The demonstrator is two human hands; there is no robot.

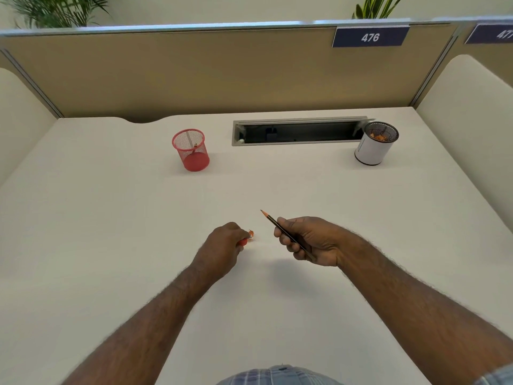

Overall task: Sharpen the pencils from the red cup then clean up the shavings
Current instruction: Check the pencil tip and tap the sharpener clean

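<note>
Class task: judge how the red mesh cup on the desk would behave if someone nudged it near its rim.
The red mesh cup is probably light, since its wire walls are see-through. It looks tall for its base, so a rim nudge may tip it. On the smooth desk it might slide instead.

Red wire-mesh cup [191, 150] on a smooth matt desk [111, 218]; cloth-faced partition [194, 76].
</note>
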